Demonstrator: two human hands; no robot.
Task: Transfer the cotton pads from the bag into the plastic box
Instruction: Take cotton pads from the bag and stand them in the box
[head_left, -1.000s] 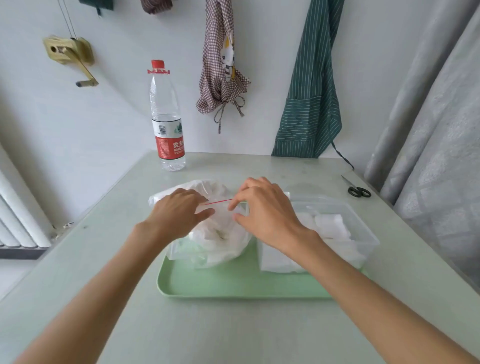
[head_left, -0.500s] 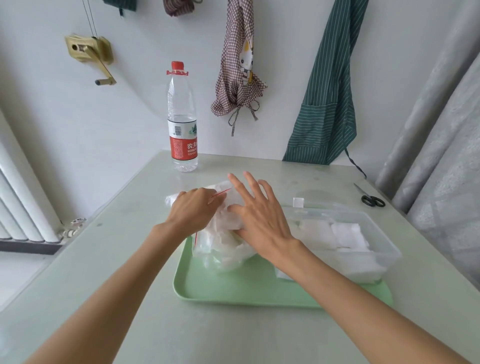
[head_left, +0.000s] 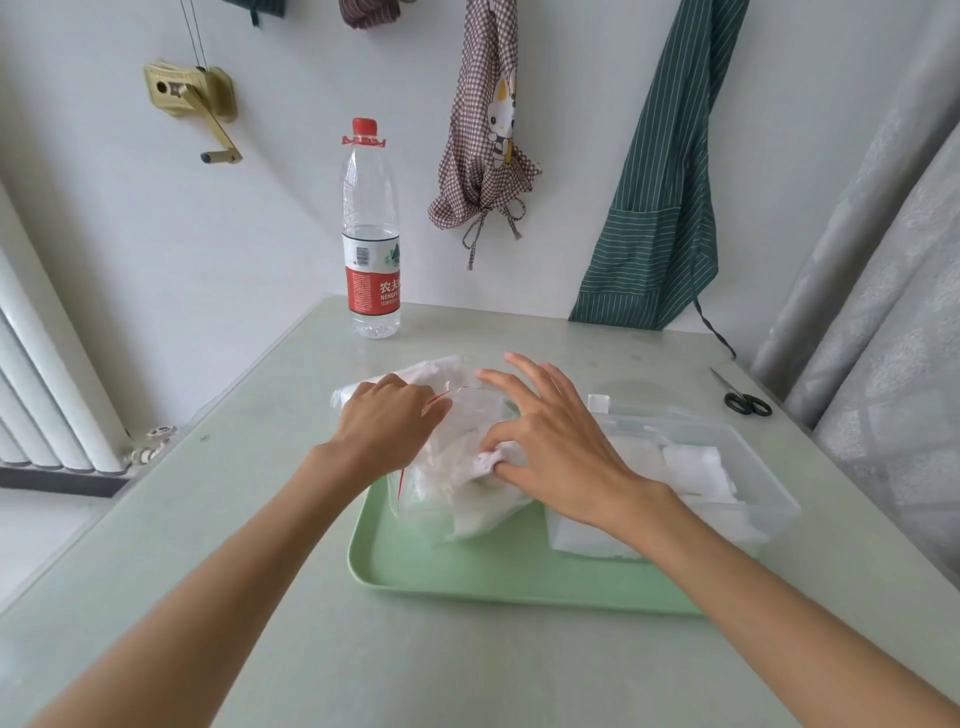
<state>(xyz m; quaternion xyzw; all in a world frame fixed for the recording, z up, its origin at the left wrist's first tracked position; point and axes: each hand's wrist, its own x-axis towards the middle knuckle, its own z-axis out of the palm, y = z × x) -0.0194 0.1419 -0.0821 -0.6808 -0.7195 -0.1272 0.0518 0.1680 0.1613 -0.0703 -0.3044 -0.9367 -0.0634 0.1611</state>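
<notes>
bag (head_left: 467, 467): cotton pads (bunched) | plastic box (head_left: 769, 499): pads | both on tray (head_left: 467, 577)

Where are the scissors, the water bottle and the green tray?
scissors (head_left: 748, 402), head view, on the black handles.
water bottle (head_left: 371, 288), head view, on the red label.
green tray (head_left: 467, 577), head view, on its bare floor near the front rim.

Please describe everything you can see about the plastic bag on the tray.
The plastic bag is clear, thin and crumpled, with a red zip strip at its mouth. It sits on the left part of the green tray, beside the plastic box, full of white cotton pads. The left hand grips its mouth; the right hand pinches a pad there.
</notes>
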